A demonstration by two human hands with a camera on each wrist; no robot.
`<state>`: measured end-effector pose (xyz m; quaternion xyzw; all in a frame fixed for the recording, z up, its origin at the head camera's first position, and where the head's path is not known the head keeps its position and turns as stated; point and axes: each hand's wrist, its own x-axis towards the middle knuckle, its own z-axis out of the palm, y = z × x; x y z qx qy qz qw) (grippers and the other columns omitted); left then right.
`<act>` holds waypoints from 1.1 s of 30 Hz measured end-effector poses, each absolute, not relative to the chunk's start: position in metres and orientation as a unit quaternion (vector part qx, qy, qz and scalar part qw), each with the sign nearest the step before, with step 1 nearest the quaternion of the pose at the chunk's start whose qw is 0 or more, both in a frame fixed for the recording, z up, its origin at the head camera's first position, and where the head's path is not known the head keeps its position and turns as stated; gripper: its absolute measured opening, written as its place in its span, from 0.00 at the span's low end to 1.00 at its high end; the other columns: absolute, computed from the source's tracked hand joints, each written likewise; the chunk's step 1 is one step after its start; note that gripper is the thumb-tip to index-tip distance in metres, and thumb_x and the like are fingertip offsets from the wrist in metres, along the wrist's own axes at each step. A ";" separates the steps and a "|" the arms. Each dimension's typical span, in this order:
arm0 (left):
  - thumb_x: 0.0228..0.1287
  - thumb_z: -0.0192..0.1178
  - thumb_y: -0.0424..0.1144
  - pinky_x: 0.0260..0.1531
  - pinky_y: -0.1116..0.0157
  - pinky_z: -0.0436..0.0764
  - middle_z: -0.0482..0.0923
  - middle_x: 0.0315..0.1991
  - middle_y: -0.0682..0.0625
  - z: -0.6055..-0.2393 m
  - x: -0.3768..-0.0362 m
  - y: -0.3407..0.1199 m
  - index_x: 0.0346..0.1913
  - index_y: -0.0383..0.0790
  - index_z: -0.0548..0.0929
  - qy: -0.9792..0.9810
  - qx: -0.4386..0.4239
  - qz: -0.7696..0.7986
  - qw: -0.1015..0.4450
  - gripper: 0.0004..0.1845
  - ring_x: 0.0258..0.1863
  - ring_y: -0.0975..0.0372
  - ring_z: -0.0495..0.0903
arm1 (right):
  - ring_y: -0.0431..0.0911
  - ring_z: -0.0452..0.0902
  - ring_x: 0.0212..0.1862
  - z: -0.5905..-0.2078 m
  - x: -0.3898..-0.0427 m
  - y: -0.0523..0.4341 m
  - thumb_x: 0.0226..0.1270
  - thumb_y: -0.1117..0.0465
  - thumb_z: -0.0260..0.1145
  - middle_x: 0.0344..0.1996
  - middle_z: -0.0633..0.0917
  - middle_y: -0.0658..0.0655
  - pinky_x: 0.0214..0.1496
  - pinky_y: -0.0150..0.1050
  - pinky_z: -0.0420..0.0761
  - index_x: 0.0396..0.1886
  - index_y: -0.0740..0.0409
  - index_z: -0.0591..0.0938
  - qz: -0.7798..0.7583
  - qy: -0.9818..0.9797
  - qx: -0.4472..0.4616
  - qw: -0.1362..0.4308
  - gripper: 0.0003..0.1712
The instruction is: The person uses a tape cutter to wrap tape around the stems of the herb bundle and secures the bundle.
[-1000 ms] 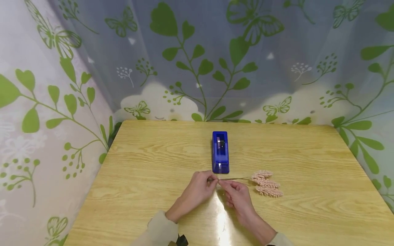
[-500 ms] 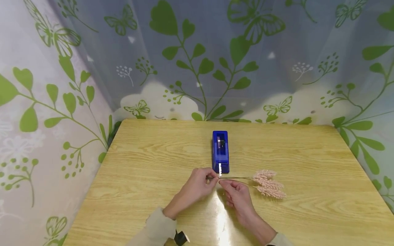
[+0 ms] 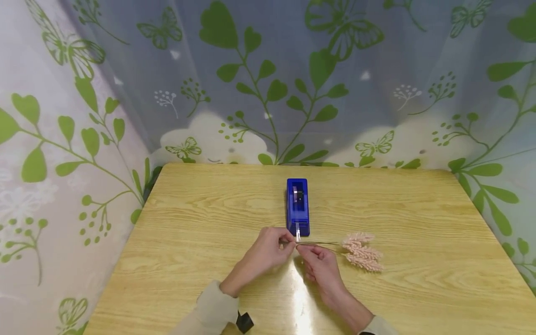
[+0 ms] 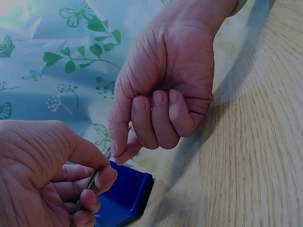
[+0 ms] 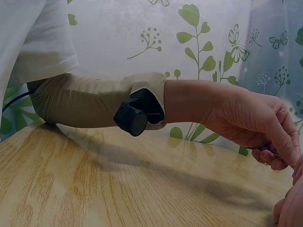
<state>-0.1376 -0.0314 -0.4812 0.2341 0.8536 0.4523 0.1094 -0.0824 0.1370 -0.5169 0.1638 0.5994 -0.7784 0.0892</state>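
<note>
Pink artificial flower sprigs [image 3: 362,252] with thin dark stems [image 3: 320,243] lie sideways in the head view, heads to the right. My left hand [image 3: 269,249] pinches the stem ends between thumb and fingers; the left wrist view shows the stems crossing its curled fingers. Right beside it, my right hand [image 3: 322,267] pinches the stems with thumb and index finger, its other fingers curled in. A strip of clear tape [image 3: 298,231] runs from the blue tape dispenser [image 3: 298,204] down to the stems between both hands. The tape's exact end is hidden at the fingertips.
The wooden table [image 3: 201,209] carries the dispenser just beyond my hands. A patterned curtain [image 3: 259,93] with green leaves and butterflies stands behind the table and along its left side. A black wrist camera [image 5: 134,116] sits on a sleeve cuff.
Both hands stay close together at the stems with only slight finger movement. The sprig heads shift and turn slightly. The tape between dispenser and fingers catches the light differently.
</note>
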 end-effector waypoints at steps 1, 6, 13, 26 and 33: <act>0.67 0.65 0.28 0.21 0.72 0.78 0.88 0.35 0.48 -0.481 -0.138 -0.032 0.40 0.36 0.89 0.853 0.235 0.454 0.109 0.04 0.27 0.69 0.79 | 0.36 0.57 0.17 -0.517 -0.083 0.137 0.70 0.58 0.72 0.13 0.67 0.45 0.20 0.30 0.58 0.43 0.69 0.84 -0.779 0.599 0.164 0.089 0.15; 0.70 0.67 0.33 0.18 0.72 0.77 0.89 0.34 0.50 -0.484 -0.137 -0.032 0.39 0.39 0.90 0.844 0.230 0.473 0.106 0.03 0.22 0.68 0.79 | 0.36 0.57 0.17 -0.518 -0.083 0.137 0.71 0.59 0.71 0.13 0.67 0.45 0.20 0.29 0.58 0.44 0.68 0.85 -0.775 0.604 0.166 0.085 0.14; 0.69 0.70 0.37 0.26 0.71 0.83 0.89 0.32 0.51 -0.491 -0.138 -0.030 0.36 0.41 0.90 0.844 0.225 0.481 0.075 0.04 0.31 0.67 0.85 | 0.35 0.57 0.17 -0.518 -0.083 0.136 0.71 0.59 0.71 0.13 0.67 0.45 0.20 0.28 0.59 0.44 0.69 0.85 -0.774 0.604 0.170 0.085 0.15; 0.68 0.71 0.37 0.28 0.71 0.82 0.89 0.33 0.52 -0.492 -0.138 -0.030 0.35 0.42 0.91 0.847 0.221 0.477 0.072 0.04 0.31 0.68 0.83 | 0.35 0.56 0.16 -0.518 -0.083 0.136 0.72 0.60 0.71 0.12 0.66 0.44 0.20 0.29 0.58 0.46 0.71 0.84 -0.778 0.597 0.177 0.087 0.15; 0.68 0.71 0.37 0.23 0.71 0.80 0.89 0.30 0.52 -0.489 -0.139 -0.030 0.33 0.41 0.91 0.844 0.225 0.483 0.063 0.05 0.25 0.70 0.81 | 0.35 0.57 0.17 -0.515 -0.082 0.135 0.73 0.61 0.70 0.13 0.67 0.43 0.20 0.29 0.58 0.56 0.71 0.81 -0.781 0.587 0.195 0.083 0.20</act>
